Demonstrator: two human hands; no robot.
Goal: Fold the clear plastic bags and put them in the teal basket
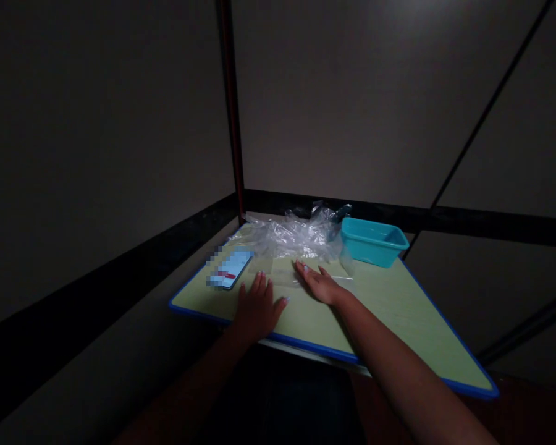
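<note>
My left hand [258, 308] rests palm down near the table's front edge, its fingers apart and nothing in it. Farther in, my right hand [319, 284] lies on a flat clear plastic bag [285, 279], fingers stretched out with the thumb raised a little. Behind both hands spreads a crumpled heap of clear plastic bags [301, 235]. A smartphone [234, 267] with its screen lit lies to the left of the heap, just beyond my left hand.
At the back right of the pale green table [389, 315] stands a turquoise plastic basin [373, 250]. Blue trim [315, 350] runs along the table's edge. Walls [333, 111] close in behind and on the left.
</note>
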